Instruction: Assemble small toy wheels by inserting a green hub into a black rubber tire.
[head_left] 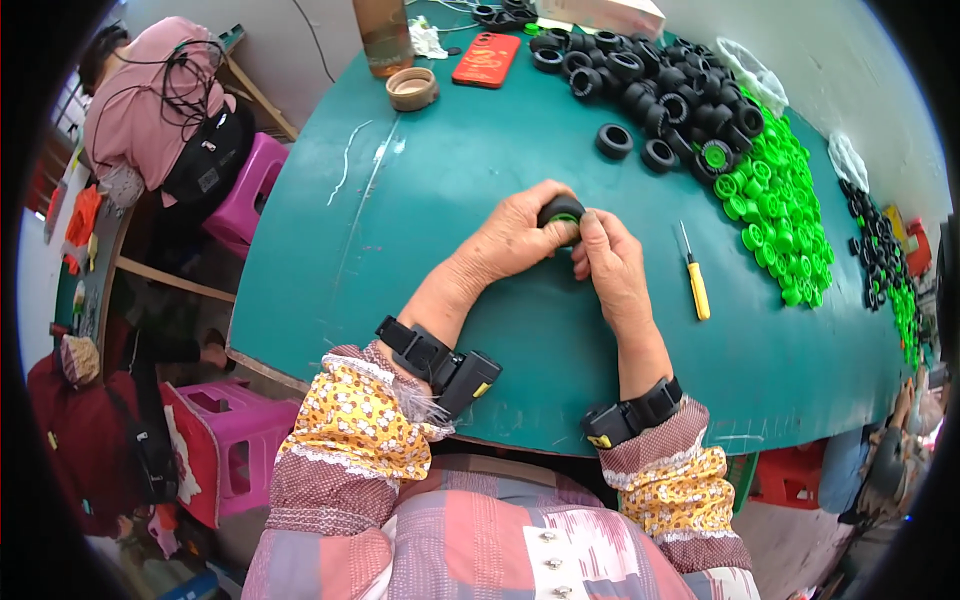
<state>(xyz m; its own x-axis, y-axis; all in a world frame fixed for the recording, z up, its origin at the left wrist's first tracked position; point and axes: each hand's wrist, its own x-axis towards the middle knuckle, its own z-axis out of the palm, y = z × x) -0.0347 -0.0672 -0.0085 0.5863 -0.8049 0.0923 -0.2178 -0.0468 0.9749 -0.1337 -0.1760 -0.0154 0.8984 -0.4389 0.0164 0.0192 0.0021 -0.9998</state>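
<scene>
Between my hands, above the middle of the green table (480,350), is a small black toy tire (560,206) with a bit of bright green wheel hub (566,217) showing inside it. My left hand (515,235) wraps round the tire from the left, its thumb against the near side. From the right, the fingers of my right hand (610,258) press at the tire's edge, pinched together. The fingers hide part of the tire and hub. To the right of my right hand lies a screwdriver (696,280) with a yellow handle.
Black tires (650,90) are heaped at the back, with green hubs (785,220) piled right of them. A red phone (486,60), a round lid (411,89) and a brown bottle (384,40) stand or lie at the back left. People sit at both sides; purple stools (240,440) are at left.
</scene>
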